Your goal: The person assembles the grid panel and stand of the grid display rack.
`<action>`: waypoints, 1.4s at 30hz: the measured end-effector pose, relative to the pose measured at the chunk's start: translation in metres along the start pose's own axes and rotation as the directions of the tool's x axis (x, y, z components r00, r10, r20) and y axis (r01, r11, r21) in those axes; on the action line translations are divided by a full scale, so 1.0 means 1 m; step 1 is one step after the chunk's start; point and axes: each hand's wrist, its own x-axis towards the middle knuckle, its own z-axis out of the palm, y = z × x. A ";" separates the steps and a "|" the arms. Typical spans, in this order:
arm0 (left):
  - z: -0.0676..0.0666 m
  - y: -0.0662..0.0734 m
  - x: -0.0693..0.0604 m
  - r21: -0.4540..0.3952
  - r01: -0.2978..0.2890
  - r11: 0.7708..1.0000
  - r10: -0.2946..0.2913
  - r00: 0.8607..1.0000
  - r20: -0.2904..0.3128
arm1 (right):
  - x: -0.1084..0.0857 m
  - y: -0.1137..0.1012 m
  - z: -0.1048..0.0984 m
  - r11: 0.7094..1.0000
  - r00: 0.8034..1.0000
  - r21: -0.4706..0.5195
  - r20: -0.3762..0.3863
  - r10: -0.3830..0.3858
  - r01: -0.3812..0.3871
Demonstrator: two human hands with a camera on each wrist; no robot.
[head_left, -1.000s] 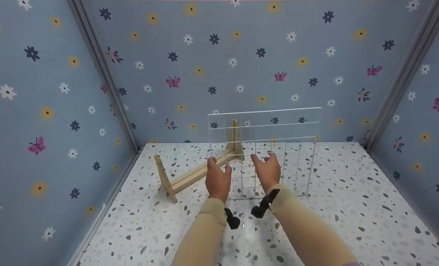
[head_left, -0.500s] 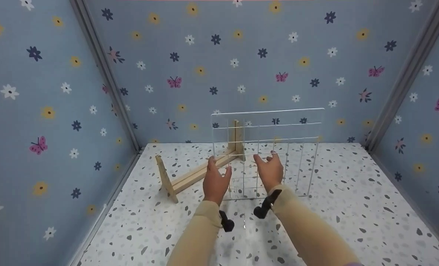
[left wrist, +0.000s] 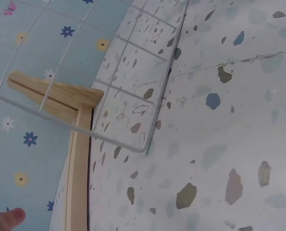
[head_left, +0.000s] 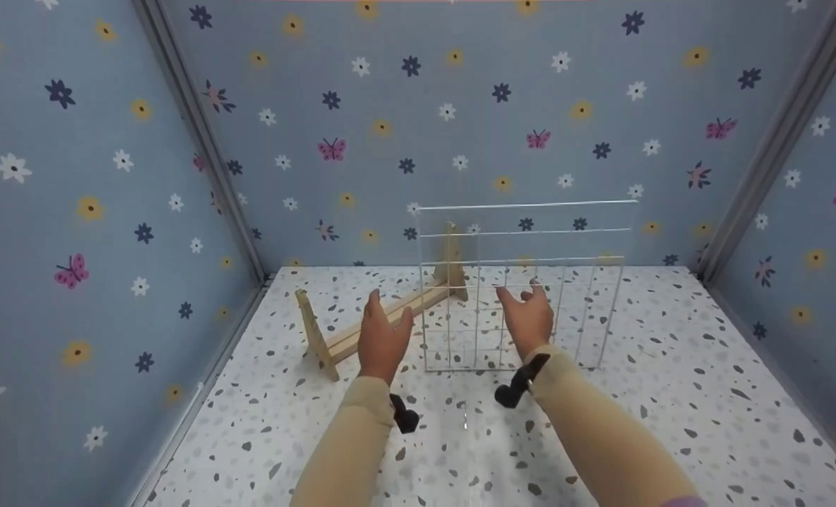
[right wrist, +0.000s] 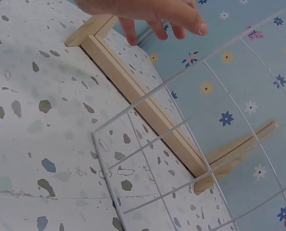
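My right hand (head_left: 528, 319) pinches a white wire grid panel (head_left: 523, 260), which stands upright above the speckled tabletop. Left of the panel's near side edge, my left hand (head_left: 385, 338) is apart from it, thumb and fingers spread around air. Behind both lies a wooden stand (head_left: 347, 341): a grooved beam with a slotted upright at either end. In the left wrist view the panel's corner (left wrist: 73, 127) crosses in front of one upright, and some fingertips show at lower left. From the right wrist, the left hand (right wrist: 152, 14) appears beyond the panel's edge.
A blue flowered back wall (head_left: 460, 127) and side walls with grey corner posts (head_left: 199, 141) enclose the white speckled table (head_left: 601, 436). Black wrist mounts (head_left: 405, 415) hang beneath the sleeves.
My left hand has let go of the wire grid panel and moved left. My right hand has shifted slightly right with the panel. The wooden stand has stayed put.
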 end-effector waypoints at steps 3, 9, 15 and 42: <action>-0.011 0.000 0.007 0.018 -0.019 1.000 0.020 0.999 -0.030 | 0.002 0.001 -0.005 1.000 1.000 0.011 0.003 -0.006 0.006; -0.035 -0.004 0.019 0.111 -0.093 0.989 0.106 0.988 -0.116 | 0.005 0.003 -0.015 1.000 1.000 0.006 -0.008 -0.004 0.004; -0.059 -0.011 0.031 0.313 -0.163 0.936 0.252 0.930 -0.268 | 0.008 0.005 -0.022 1.000 1.000 -0.001 -0.016 0.014 -0.014; -0.105 -0.056 0.049 -0.162 0.286 0.944 -0.292 0.956 -0.011 | 0.013 0.019 -0.040 1.000 0.999 0.000 -0.051 -0.013 0.013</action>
